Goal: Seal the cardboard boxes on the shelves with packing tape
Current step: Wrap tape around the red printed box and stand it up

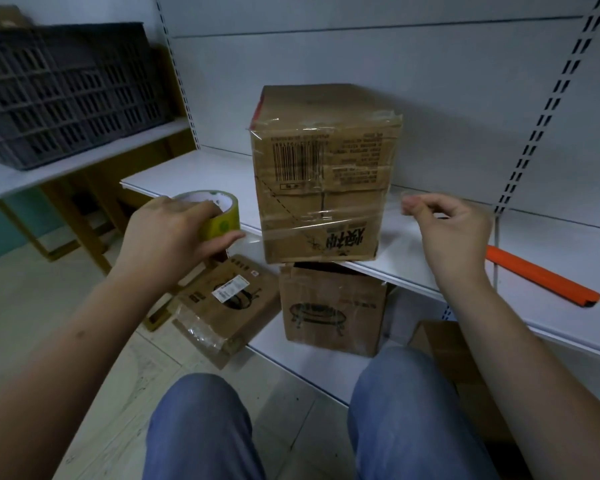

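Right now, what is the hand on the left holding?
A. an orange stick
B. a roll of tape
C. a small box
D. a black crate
B: the left hand has its fingers curled round a yellow-green roll of tape, held beside the cardboard box on the shelf.
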